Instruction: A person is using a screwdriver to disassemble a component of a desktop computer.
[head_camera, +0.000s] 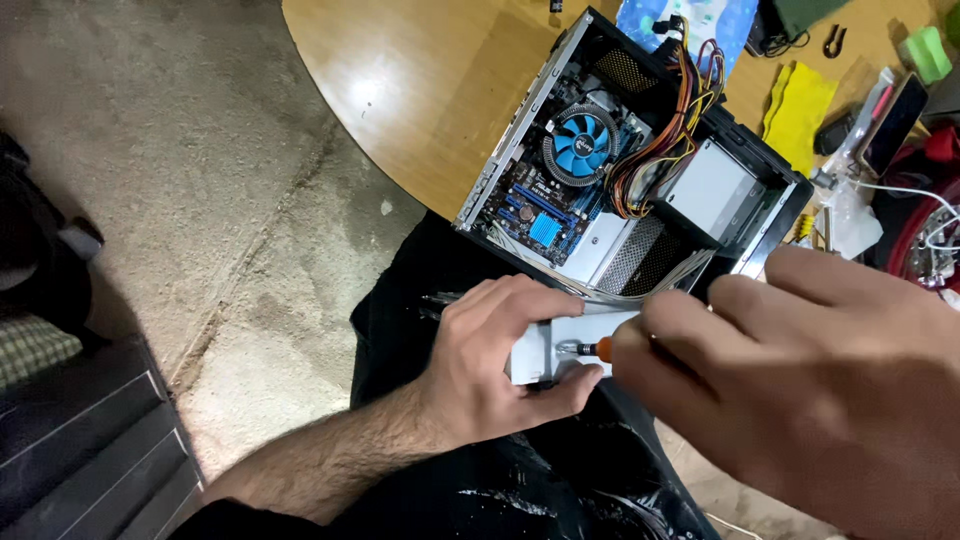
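Note:
My left hand (495, 355) grips a small grey metal drive box (560, 340) held over my lap, fingers curled over its top and thumb under it. My right hand (800, 380) is closed on a screwdriver with an orange collar (598, 348), its tip against the box's side. Just beyond the hands lies an open computer case (640, 170) on its side, showing a blue motherboard, a blue cooling fan (582, 145), bundled coloured cables (660, 150) and a silver power supply (712, 185).
The case rests on a round wooden table (420, 90). At the back right lie a yellow cloth (800, 105), a phone (893, 125), a green object (925, 52) and white cables. Concrete floor (200, 180) spreads to the left, dark steps at lower left.

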